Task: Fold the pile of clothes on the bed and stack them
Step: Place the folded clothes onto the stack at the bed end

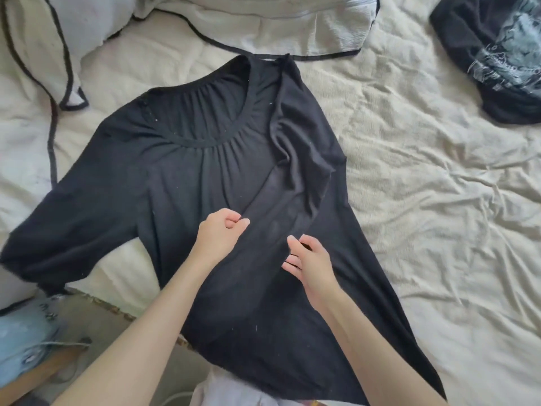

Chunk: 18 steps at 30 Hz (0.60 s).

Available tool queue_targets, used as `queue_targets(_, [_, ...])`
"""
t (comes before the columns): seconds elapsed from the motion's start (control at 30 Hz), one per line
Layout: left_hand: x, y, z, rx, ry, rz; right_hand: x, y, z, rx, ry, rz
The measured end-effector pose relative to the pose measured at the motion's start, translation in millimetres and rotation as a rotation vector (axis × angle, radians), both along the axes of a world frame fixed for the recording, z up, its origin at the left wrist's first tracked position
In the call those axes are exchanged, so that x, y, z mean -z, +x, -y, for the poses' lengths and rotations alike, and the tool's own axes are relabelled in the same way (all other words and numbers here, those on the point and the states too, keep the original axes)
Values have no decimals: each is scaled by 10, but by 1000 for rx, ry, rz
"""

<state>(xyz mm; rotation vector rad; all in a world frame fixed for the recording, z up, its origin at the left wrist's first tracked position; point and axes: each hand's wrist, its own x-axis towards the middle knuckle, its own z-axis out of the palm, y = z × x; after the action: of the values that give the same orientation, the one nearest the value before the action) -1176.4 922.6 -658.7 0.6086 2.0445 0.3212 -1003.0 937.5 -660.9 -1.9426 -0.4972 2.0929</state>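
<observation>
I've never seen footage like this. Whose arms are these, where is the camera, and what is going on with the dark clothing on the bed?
There is no machine here. A person wears a camera on the head, so the single picture looks forward and down at their own arms. On the cream bedspread lies a black long-sleeved top, spread out, with one sleeve already folded across its front. The left hand, fingers curled, pinches the edge of that folded sleeve. The right hand is open over the fabric, holding nothing. A second black garment with a pale print lies at the far right, and pillows at the top.
</observation>
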Motion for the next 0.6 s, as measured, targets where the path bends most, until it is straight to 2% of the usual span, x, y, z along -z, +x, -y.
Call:
queue_targets(0.13, [3,-48,452,40,-55,-24,19,-132,314,-121,-54,-20])
queue_targets(0.23, [-35,-103,722,-26,6,-60,-51,-206,492,-141,-94,-157])
queue_targets(0.43, [-123,-256,1136,-170,113,1,-140,-340,832,-177,-152,-255])
queue_targets(0.6, [-167,-293,1549,-38,52,68,-191,-328,1053,-126,-160,-290])
